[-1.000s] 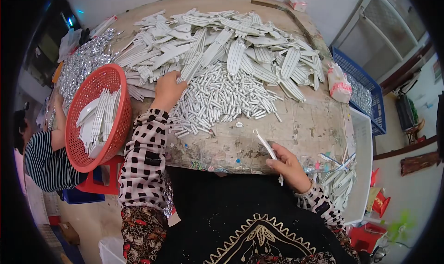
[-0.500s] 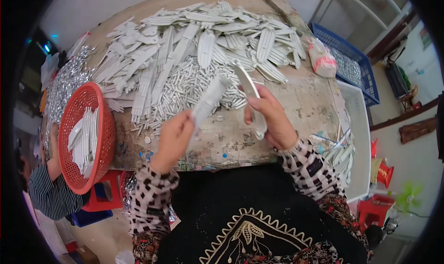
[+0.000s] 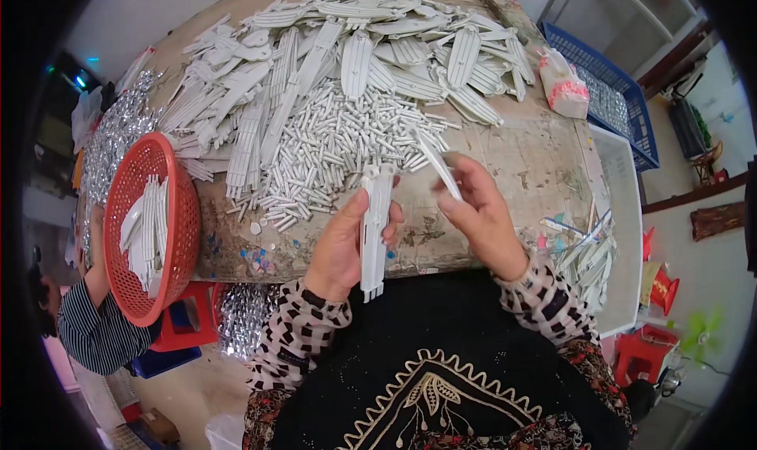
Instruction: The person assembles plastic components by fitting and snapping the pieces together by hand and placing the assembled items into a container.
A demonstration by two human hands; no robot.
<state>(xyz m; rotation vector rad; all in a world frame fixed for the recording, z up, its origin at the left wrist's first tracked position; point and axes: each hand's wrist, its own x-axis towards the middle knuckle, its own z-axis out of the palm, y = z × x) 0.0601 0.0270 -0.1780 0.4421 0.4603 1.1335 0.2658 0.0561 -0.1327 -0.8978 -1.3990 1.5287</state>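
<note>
My left hand (image 3: 337,249) is closed around a long white plastic piece (image 3: 376,233) with a ribbed, slotted form, held upright over the table's near edge. My right hand (image 3: 487,225) pinches a thin, curved white plastic piece (image 3: 437,163), seen edge-on and tilted. The two pieces are apart. Just beyond my hands lies a heap of short white cylindrical pegs (image 3: 339,138). Behind it spreads a large pile of flat, ribbed white plastic pieces (image 3: 356,62).
A red basket (image 3: 188,221) holding white pieces stands at the left, near a person in a striped sleeve (image 3: 83,316). Silvery pieces (image 3: 118,146) lie behind it. At the right are a white bin (image 3: 623,237), a blue crate (image 3: 643,126) and a pink-and-white packet (image 3: 564,87).
My left hand has moved right and toward me, and its piece has turned upright with the slotted side showing. My right hand has shifted slightly right, its piece now tilted more edge-on.
</note>
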